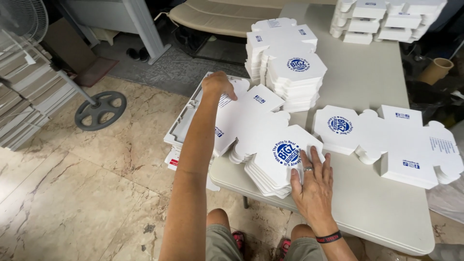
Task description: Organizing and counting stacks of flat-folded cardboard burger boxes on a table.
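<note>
Seated at a pale bench (pixel 367 203), viewed from above.

Stack of flat white die-cut box blanks (pixel 263 140), blue round print on top, lies at the near left corner of the bench. Its long axis runs diagonally, from far-left to near-right.

Left hand (pixel 218 84): at the far-left end of the stack, grip closed on the edge of the top blank, fingers curled; what lies under the fingertips is hidden.

Right hand (pixel 313 181): flat, fingers spread, palm down on the near-right end beside the print; pinching nothing. Ring on one finger, dark band at the wrist.

So the stack lies between the hands, one at each end of its long axis. Right hand is nearer the body; left arm is stretched out.

Nearby: a second blank stack (pixel 391 140) to the right, just apart; a taller pile (pixel 287 63) beyond.
</note>
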